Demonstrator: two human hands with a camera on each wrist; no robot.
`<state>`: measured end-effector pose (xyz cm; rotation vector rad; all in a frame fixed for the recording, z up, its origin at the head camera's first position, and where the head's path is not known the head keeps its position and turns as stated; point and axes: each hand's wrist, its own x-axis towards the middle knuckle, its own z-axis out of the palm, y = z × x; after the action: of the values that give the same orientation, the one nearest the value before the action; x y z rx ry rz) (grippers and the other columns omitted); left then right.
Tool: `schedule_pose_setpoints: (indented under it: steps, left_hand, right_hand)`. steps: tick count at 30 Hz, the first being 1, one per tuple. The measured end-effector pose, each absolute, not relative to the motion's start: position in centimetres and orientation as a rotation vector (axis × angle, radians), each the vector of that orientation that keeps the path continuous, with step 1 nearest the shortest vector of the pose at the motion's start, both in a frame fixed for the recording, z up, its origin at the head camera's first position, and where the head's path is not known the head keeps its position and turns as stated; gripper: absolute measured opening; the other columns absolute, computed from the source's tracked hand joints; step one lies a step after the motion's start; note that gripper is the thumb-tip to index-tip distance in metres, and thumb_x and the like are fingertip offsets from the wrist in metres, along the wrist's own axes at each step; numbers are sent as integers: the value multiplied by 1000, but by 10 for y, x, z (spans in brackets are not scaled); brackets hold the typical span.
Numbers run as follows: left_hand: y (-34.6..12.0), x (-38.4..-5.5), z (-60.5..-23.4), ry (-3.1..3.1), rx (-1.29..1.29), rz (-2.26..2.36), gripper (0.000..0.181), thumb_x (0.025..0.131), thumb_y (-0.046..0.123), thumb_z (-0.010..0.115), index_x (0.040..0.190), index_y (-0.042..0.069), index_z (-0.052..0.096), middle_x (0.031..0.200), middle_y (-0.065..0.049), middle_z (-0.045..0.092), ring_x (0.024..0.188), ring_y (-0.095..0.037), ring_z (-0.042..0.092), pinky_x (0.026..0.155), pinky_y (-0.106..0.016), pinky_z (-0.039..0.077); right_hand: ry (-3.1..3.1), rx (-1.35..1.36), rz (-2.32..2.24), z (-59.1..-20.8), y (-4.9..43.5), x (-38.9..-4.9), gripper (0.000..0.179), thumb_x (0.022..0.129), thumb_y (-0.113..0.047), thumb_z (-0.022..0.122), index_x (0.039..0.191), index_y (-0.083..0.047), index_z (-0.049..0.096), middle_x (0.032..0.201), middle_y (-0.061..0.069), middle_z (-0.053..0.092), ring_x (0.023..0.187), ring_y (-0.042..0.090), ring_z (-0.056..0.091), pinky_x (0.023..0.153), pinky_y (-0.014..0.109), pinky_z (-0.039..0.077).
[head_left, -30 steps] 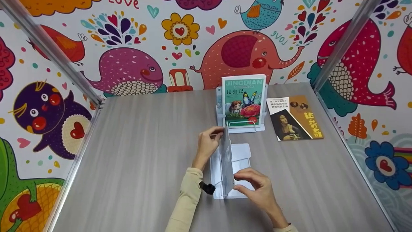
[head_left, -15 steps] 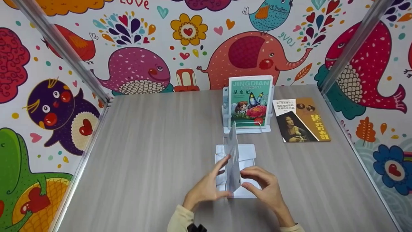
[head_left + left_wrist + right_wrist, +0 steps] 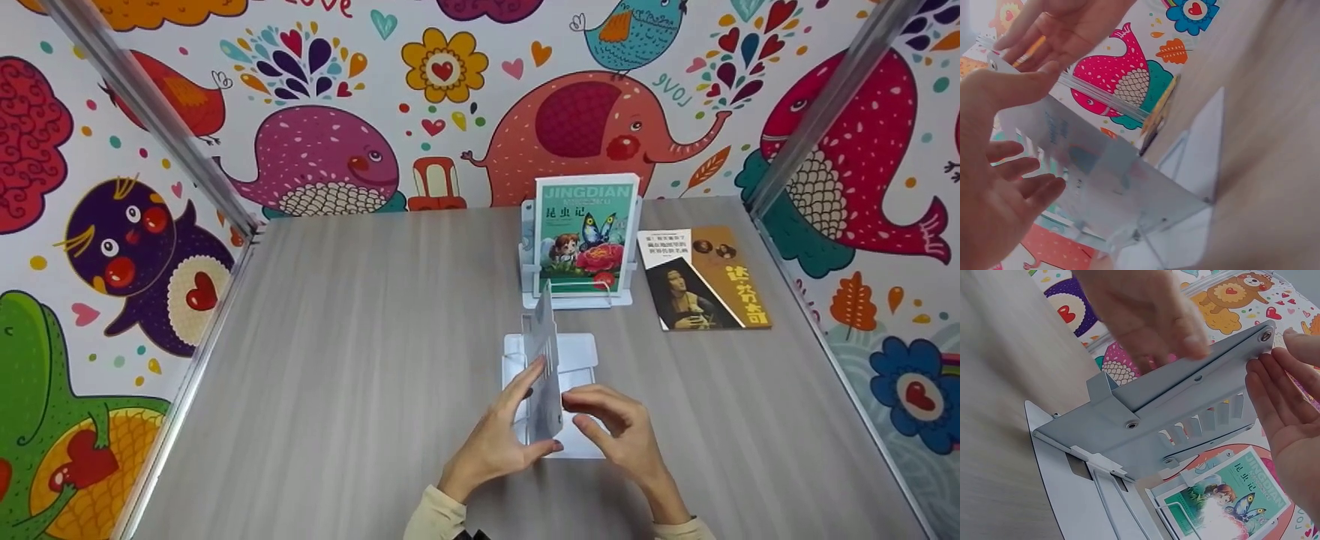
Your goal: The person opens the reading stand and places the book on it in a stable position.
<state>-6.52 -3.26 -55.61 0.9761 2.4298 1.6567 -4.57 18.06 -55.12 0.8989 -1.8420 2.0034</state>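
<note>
A white metal book stand [image 3: 551, 397] stands near the table's front edge, its slotted back panel [image 3: 1185, 405] raised from the flat base [image 3: 577, 352]. On the panel's left side is my left hand [image 3: 495, 439], thumb at the near edge and fingers spread loosely along the face; in the left wrist view those fingers [image 3: 1039, 191] look relaxed. At the right, my right hand [image 3: 619, 427] has bent fingers by the panel; in the right wrist view its fingertips [image 3: 1261, 365] touch the panel's corner, thumb apart. Wire holders [image 3: 1112, 495] lie along the base.
Behind, a second white stand [image 3: 529, 255] holds an upright green book [image 3: 585, 240] with a butterfly cover. To its right a brown and white book [image 3: 705, 277] lies flat on the grey table [image 3: 360, 337]. Cartoon-printed walls and metal posts [image 3: 832, 112] enclose the table.
My left hand has come from the panel's far upper part back to its near edge. My right hand stays by the panel's near right side. The head view has shifted slightly.
</note>
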Motion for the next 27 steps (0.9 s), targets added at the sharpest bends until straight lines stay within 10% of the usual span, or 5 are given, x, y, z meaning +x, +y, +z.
schedule_pose_setpoints:
  steps: [16,27]
  left_hand:
    - [-29,-69,-529,2435,1177,1775,84,86,21,81,154,1,38,158,-19,41,139,-31,52,104,-41,53]
    - [-27,-66,-528,2466,1245,1783,78,86,13,76,153,-2,38,153,-20,47,131,-28,59,101,-32,53]
  right_hand:
    - [-1824,904,2079,-551,178,-46,37,89,27,47,120,15,64,116,19,71,108,19,70,93,28,58]
    - [-2645,428,1533,-581,196,-67,18,88,3,73,106,-1,74,98,12,76,89,12,72,77,26,61]
